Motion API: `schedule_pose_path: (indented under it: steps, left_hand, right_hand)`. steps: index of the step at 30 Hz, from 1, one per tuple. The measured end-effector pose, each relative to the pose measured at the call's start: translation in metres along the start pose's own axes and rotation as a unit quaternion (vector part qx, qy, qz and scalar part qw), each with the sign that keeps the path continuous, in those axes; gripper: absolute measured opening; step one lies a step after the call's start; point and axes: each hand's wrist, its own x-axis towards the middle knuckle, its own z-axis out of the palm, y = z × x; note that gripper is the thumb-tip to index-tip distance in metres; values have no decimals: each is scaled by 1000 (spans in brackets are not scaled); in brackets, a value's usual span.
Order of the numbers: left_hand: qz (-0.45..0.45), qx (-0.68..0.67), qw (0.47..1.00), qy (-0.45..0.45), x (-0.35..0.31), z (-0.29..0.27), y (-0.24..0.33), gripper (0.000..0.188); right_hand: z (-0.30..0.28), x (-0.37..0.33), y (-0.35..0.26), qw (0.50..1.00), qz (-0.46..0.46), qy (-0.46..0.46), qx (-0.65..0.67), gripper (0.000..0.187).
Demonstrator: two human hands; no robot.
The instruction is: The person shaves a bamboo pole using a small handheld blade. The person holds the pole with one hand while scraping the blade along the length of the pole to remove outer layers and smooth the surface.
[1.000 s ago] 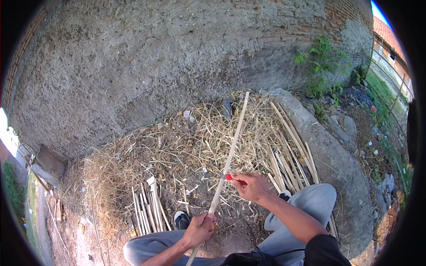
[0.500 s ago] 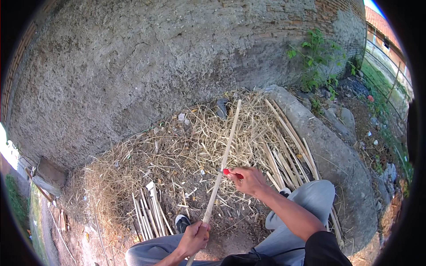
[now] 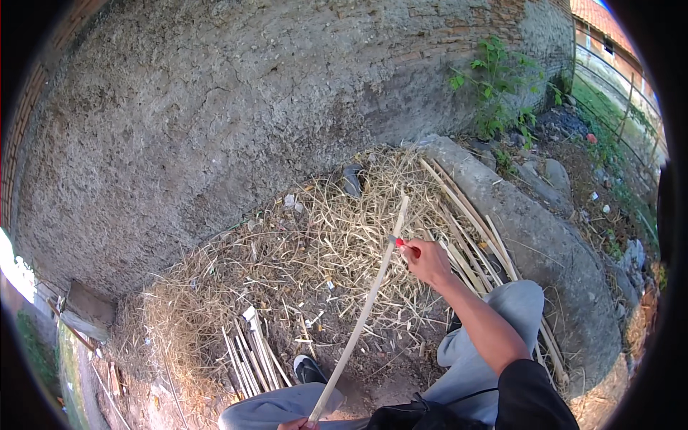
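Note:
A long pale bamboo strip [image 3: 364, 313] slants from my lap up and away to the right over the shavings. At the bottom edge of the picture my left hand [image 3: 298, 425], only partly in view, is closed around its near end. My right hand [image 3: 428, 262] is closed on a red-handled knife [image 3: 399, 242], its short blade laid across the strip near the far end. Curled shavings [image 3: 358, 240] cover the ground beneath. Most of the knife's handle is hidden inside my fingers.
Several cut strips [image 3: 251, 355] lie by my left foot, and longer strips [image 3: 464, 247] lie along a big stone slab [image 3: 534, 254] on the right. A rough plastered wall [image 3: 236, 129] rises beyond the shavings. A dark shoe-like object [image 3: 352, 180] lies near its base.
My right hand and the knife have moved away from me along the strip, toward its far end. My left hand has drawn the strip's near end down toward my lap.

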Motion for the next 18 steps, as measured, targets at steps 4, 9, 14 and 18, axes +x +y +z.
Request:
schedule_pose_path:
  steps: [4,9,14,18]
  left_hand:
    - [-20,-131,991,1,-34,10,19,21]
    - [25,-70,997,16,-39,-1,18,25]
    - [75,-43,994,60,-29,6,12,25]
    - [142,-13,985,93,-22,20,15,25]
  right_hand:
    - [3,-4,9,999,13,42,24,19]
    - [10,-5,-1,915,213,34,341,19]
    - [18,-24,-19,727,349,-79,586,30]
    - [6,-47,-61,748,296,-148,576,38]
